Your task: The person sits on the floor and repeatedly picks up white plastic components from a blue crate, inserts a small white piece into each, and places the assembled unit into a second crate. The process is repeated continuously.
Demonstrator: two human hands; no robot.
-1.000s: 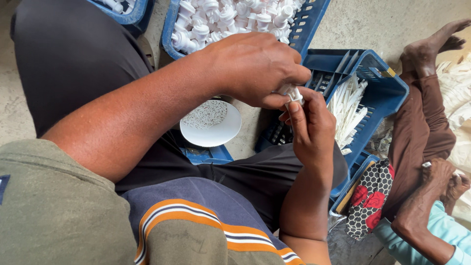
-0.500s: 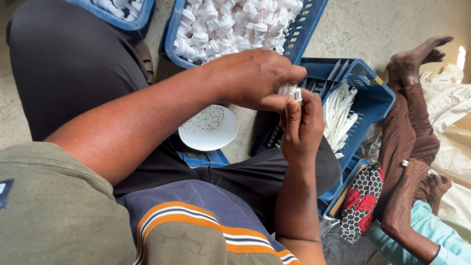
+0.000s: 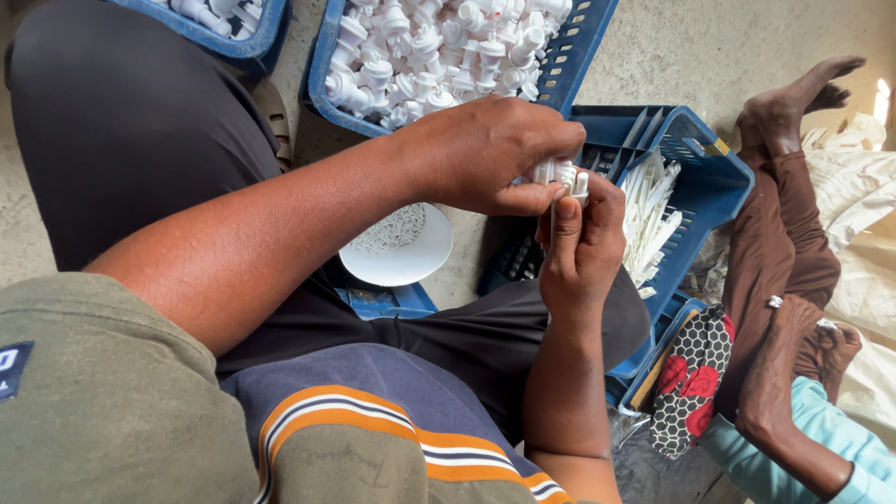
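Observation:
My left hand [image 3: 485,154] grips a small white plastic pump part [image 3: 560,175] between thumb and fingers. My right hand [image 3: 583,243] meets it from below and pinches a thin white tube [image 3: 553,219] against the part. Both hands hover above my lap, over the gap between two blue crates. The far crate [image 3: 579,65] is full of several white pump heads [image 3: 420,47]. The crate on the right [image 3: 714,168] holds a bundle of thin white tubes [image 3: 653,219].
A white bowl [image 3: 401,247] with small white pieces sits on the floor by my knee. Another blue crate [image 3: 233,42] lies at the top left. A second person sits at the right, with bare feet [image 3: 793,98] and legs stretched out beside a patterned cloth [image 3: 691,373].
The view has shifted slightly. My hands stay pressed together on the white part, with the right hand's fingers drawn a little closer to it.

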